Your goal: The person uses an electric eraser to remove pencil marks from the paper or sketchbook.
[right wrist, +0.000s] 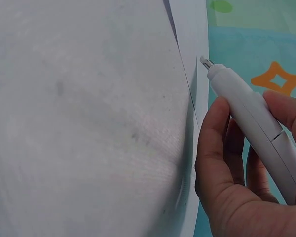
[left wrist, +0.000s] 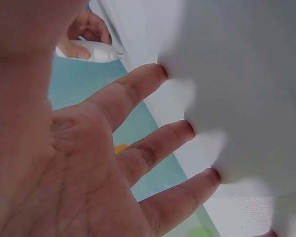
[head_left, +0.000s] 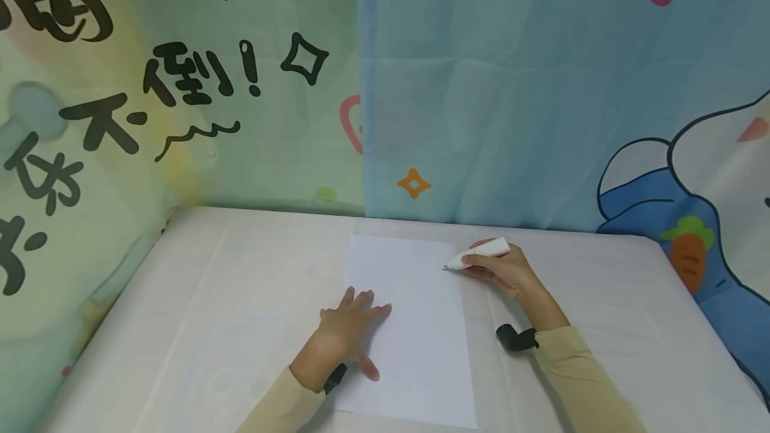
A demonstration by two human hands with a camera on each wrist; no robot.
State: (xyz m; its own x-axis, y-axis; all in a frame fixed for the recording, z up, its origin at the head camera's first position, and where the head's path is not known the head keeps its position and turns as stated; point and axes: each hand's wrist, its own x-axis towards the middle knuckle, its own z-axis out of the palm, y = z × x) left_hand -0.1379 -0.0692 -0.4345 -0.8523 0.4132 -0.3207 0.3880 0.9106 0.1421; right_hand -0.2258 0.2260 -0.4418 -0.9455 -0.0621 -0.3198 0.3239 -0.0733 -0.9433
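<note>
Just short of the table's far edge, about midway between its far corners, a white sheet of paper [head_left: 415, 336] began and ran down the white-covered table [head_left: 252, 299] toward me. Beside the sheet's far right corner my right hand [head_left: 508, 270] pinched a white pen-like tool [head_left: 490, 250] between thumb and fingers, its metal tip [right wrist: 205, 61] pointing left, over the paper. I couldn't tell whether that tip touched the sheet or only stood above it. The tool lay at a slant, its blunt end tilted up toward the table's right edge.

My left hand [head_left: 349, 329] straddled the sheet's left edge, palm down, fingers spread well apart; at least three fingertips [left wrist: 163, 73] pressed on the paper, and my thumb stuck out over it on the near side. My tan sleeves [head_left: 586, 379] came in from the near side of the table, and a black piece [head_left: 516, 338] sat at each wrist.

Beyond the table's far edge hung a green cloth [head_left: 283, 159] with black lettering [head_left: 122, 134] and, right of it, a blue cloth [head_left: 511, 99] with an orange star [head_left: 404, 184]. By the far right corner showed a printed carrot [head_left: 688, 259].
</note>
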